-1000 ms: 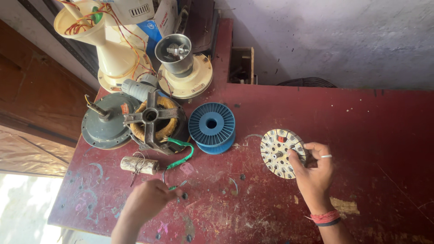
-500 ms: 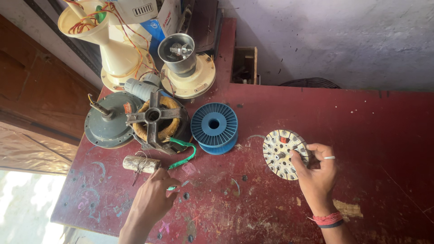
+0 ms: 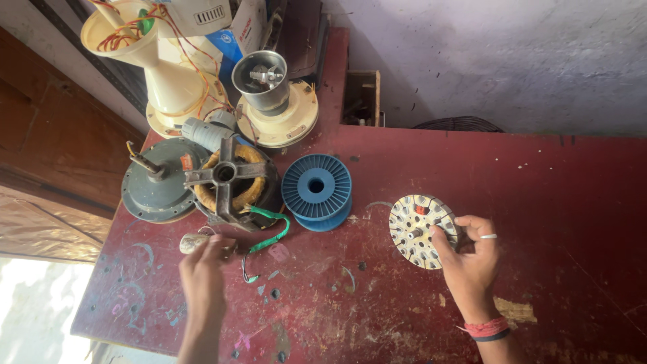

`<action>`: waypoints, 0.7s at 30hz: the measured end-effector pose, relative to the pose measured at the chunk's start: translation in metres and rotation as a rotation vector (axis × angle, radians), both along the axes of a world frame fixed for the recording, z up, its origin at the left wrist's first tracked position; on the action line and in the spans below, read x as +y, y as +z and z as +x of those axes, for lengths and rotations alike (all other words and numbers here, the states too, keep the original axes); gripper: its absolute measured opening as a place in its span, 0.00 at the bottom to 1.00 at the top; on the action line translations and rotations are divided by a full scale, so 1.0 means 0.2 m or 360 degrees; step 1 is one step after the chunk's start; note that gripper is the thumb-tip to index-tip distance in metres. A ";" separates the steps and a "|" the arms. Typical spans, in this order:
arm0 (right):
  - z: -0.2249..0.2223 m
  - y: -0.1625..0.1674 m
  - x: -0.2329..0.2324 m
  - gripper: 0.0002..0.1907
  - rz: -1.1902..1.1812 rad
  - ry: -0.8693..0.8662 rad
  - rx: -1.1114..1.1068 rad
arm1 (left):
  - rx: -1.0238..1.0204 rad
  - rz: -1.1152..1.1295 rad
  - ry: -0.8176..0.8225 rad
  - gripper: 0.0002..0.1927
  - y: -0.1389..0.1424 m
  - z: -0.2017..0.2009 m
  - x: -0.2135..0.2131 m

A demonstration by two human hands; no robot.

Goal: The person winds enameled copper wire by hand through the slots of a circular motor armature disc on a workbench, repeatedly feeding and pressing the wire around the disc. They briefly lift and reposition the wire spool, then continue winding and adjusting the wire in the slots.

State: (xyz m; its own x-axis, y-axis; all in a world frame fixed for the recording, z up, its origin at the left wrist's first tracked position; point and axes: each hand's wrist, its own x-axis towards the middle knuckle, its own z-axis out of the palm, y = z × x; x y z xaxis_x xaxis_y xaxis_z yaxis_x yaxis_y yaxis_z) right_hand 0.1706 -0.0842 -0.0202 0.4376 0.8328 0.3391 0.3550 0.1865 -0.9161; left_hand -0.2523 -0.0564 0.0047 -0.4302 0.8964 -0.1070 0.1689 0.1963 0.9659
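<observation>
Soft daylight, sharp overall (lower-left corner glares white).

Left hand (image 3: 202,269) now up on the small pale cylinder (image 3: 191,243), off the tabletop.

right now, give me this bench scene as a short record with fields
surface: worn red table
left hand: over a small pale cylinder, fingers on it
right hand: grips the edge of a round slotted metal disc
between hands: blue ribbed spool, green wire
behind left hand: open motor with copper winding, grey round cover
back edge: cream appliance bases
</observation>
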 end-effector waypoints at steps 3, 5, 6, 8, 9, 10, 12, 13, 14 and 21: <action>0.00 -0.01 -0.01 0.17 0.0023 0.0011 0.0031 | 0.0185 -0.0359 -0.0200 0.12 0.02 -0.14 -0.03; 0.00 -0.01 -0.02 0.18 0.0034 0.0001 0.0041 | 0.0806 -0.0997 -0.0501 0.14 0.10 -0.23 -0.10; -0.01 -0.01 -0.02 0.18 0.0035 -0.0013 0.0034 | 0.0831 -0.1110 -0.0758 0.13 0.12 -0.23 -0.13; -0.01 0.00 -0.01 0.18 0.0036 -0.0010 0.0020 | 0.0871 -0.1319 -0.1266 0.13 0.18 -0.20 -0.20; -0.01 0.00 -0.01 0.17 0.0038 0.0001 0.0013 | 0.0847 -0.1329 -0.1473 0.15 0.20 -0.17 -0.22; -0.01 0.01 0.00 0.17 0.0039 0.0008 0.0006 | 0.0819 -0.1334 -0.1684 0.20 0.21 -0.11 -0.26; -0.01 0.02 0.00 0.17 0.0043 0.0027 0.0030 | 0.0705 -0.1107 -0.1969 0.26 0.27 -0.03 -0.29; -0.02 0.02 0.01 0.16 0.0047 0.0034 0.0041 | 0.0626 -0.0873 -0.2034 0.29 0.32 -0.01 -0.30; -0.02 0.03 0.01 0.17 0.0062 0.0028 0.0014 | 0.0543 -0.0635 -0.2095 0.34 0.37 0.02 -0.29; -0.02 0.02 0.01 0.17 0.0034 0.0022 0.0019 | 0.0791 -0.0032 -0.1573 0.33 0.80 0.33 -0.19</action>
State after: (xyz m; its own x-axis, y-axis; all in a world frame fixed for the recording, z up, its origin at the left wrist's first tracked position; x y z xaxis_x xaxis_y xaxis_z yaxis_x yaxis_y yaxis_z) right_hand 0.1676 -0.0818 -0.0164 0.4303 0.8314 0.3517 0.3411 0.2110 -0.9161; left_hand -0.1855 -0.0952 0.1650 0.4754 0.8687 -0.1391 0.6279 -0.2243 0.7453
